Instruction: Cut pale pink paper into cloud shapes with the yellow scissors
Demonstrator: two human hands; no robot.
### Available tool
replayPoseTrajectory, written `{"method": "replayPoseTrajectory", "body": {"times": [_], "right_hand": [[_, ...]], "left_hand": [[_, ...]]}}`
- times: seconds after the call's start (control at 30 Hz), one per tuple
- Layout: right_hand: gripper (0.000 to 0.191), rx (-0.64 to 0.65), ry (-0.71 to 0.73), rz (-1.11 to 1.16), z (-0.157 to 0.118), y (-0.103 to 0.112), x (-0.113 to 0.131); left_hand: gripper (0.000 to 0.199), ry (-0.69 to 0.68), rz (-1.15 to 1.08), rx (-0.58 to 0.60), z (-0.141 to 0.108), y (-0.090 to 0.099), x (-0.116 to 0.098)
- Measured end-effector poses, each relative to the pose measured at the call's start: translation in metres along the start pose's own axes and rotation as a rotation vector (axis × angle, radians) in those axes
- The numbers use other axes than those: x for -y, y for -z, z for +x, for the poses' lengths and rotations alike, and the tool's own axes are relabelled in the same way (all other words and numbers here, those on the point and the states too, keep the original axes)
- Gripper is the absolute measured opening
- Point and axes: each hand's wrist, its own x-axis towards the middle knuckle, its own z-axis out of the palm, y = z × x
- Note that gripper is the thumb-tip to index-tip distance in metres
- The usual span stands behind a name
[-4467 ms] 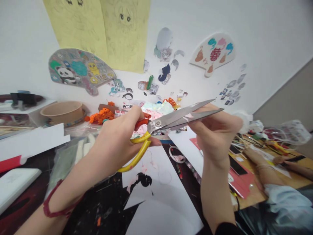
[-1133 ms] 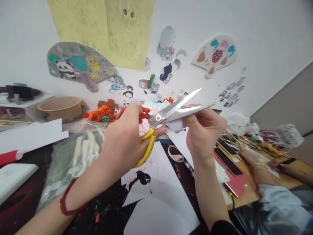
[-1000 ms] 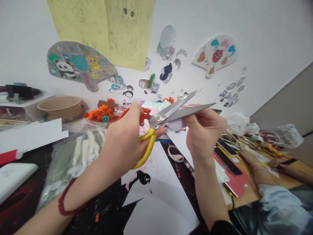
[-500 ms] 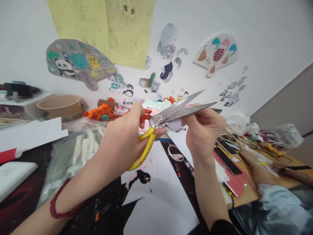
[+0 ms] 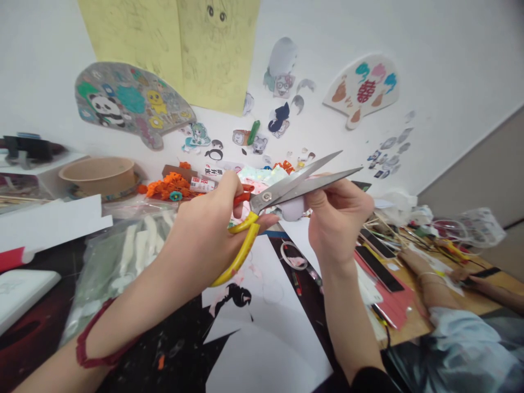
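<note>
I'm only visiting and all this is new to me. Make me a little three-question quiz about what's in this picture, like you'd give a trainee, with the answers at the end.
1. Which hand holds the scissors?
2. True or false: the scissors' blades are pressed fully shut.
3. Which black-and-white animal appears on the grey fan-shaped piece on the wall? A) zebra B) panda C) cow

Key
1. The left hand.
2. False: the blades stand apart at their tips.
3. B, a panda.
</note>
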Motion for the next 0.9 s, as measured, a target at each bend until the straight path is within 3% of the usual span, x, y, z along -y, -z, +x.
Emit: {"method": "replayPoseTrajectory", "body": {"times": [0.3,0.9], "right_hand": [[0.012,-0.046,-0.065,-0.048,-0.001,-0.004,0.007],[0.006,0.034,0.016,-0.106,0.003,0.006,0.003]], "left_hand": [[0.048,0.068,-0.073,0.033,0.002,0.004,-0.007],[0.043,-0.04,-0.051,0.029,0.0,0.007,-0.005]]}}
